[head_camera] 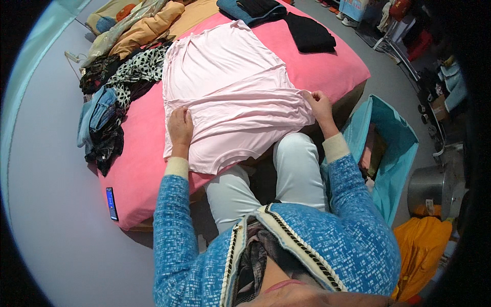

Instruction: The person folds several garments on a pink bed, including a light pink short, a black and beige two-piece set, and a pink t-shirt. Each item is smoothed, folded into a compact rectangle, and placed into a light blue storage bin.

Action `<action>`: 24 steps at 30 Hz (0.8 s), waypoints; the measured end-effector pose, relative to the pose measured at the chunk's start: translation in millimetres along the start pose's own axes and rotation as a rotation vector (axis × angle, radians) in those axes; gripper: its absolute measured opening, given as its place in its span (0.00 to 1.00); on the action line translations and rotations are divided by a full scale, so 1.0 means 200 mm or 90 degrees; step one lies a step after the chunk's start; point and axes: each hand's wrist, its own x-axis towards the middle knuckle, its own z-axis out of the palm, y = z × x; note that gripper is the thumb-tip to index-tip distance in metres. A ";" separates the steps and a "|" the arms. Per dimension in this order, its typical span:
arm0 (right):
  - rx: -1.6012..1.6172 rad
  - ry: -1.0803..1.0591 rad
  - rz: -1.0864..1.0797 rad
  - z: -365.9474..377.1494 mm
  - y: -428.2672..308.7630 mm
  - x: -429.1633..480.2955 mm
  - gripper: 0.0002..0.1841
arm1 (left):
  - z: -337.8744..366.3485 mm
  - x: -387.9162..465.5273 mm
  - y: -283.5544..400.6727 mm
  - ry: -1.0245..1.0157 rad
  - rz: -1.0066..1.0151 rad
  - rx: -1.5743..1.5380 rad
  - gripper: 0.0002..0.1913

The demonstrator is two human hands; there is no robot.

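Note:
A pale pink knit shirt (230, 65) is spread over the pink-covered bed (142, 142), its curved neckline toward me and hanging at the bed's edge by my knees. Near the shirt's left side, my left hand (180, 128) has its fingers curled onto the fabric; the fingertips are partly hidden. My right hand (320, 105) pinches the shirt's right edge and draws it out to the side. Loose creases run across the cloth between both hands. The far part of the shirt lies flatter.
Crumpled clothes (134, 69) and jeans (101, 109) line the bed's left side. Folded dark garments (310, 32) lie at the far right. A phone (111, 203) sits at the near left corner. Beside my right knee stands a turquoise fabric bin (397, 153), near a metal pot (425, 188).

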 end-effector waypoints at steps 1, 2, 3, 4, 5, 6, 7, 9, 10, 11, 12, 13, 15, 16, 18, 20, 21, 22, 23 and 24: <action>-0.010 0.008 -0.021 0.01 -0.01 -0.01 0.20 | 0.00 0.00 0.00 0.017 0.024 -0.004 0.09; 0.125 -0.039 0.025 0.02 -0.03 -0.01 0.17 | 0.00 0.00 0.00 0.026 0.032 -0.004 0.09; 0.146 -0.024 0.014 0.02 -0.05 -0.02 0.16 | 0.00 0.00 0.01 0.030 0.034 0.001 0.09; 0.173 -0.020 0.004 0.02 -0.07 -0.02 0.15 | -0.01 0.00 0.01 0.034 0.035 -0.005 0.09; 0.208 -0.028 -0.004 0.02 -0.08 -0.02 0.15 | -0.01 0.00 0.01 0.031 0.029 -0.010 0.09; 0.213 0.006 -0.018 0.01 -0.09 -0.02 0.14 | -0.01 0.00 0.01 0.028 0.022 -0.014 0.09; 0.224 0.036 -0.036 0.01 -0.11 -0.02 0.13 | -0.01 0.00 0.01 0.020 0.015 -0.023 0.09; 0.239 0.105 -0.055 -0.01 -0.13 -0.03 0.11 | -0.01 0.00 0.01 0.018 0.009 -0.026 0.10; 0.294 0.093 -0.060 -0.02 -0.15 -0.04 0.10 | -0.01 0.00 0.01 0.028 0.021 -0.028 0.10; 0.346 0.088 -0.058 -0.04 -0.17 -0.06 0.09 | -0.02 0.00 0.01 0.031 0.028 -0.031 0.10; 0.393 0.092 -0.028 -0.05 -0.20 -0.07 0.08 | -0.02 0.00 0.01 0.035 0.034 -0.035 0.10; 0.369 0.117 -0.110 -0.06 -0.23 -0.07 0.08 | -0.02 0.00 0.01 0.038 0.028 -0.027 0.11; 0.311 0.195 -0.179 -0.10 -0.30 -0.09 0.06 | -0.02 -0.01 0.02 0.037 0.007 -0.014 0.11; 0.313 0.184 -0.233 -0.14 -0.34 -0.10 0.06 | -0.02 -0.01 0.03 0.065 0.022 -0.003 0.12; 0.319 0.175 -0.265 -0.21 -0.38 -0.11 0.07 | -0.03 -0.02 0.04 0.078 0.026 -0.009 0.12; 0.296 0.125 -0.301 -0.25 -0.40 -0.08 0.12 | -0.03 -0.02 0.04 0.060 0.020 -0.017 0.12; 0.285 0.101 -0.320 -0.27 -0.38 -0.06 0.14 | -0.04 -0.01 0.04 0.037 0.011 -0.022 0.11; 0.256 0.087 -0.305 -0.27 -0.35 -0.02 0.19 | -0.04 -0.01 0.04 0.013 0.002 -0.028 0.11; 0.244 0.050 -0.266 -0.25 -0.31 0.03 0.19 | -0.04 0.00 0.03 -0.022 -0.019 -0.035 0.11; 0.231 0.016 -0.226 -0.22 -0.27 0.10 0.20 | -0.04 0.00 0.03 -0.014 0.019 -0.022 0.12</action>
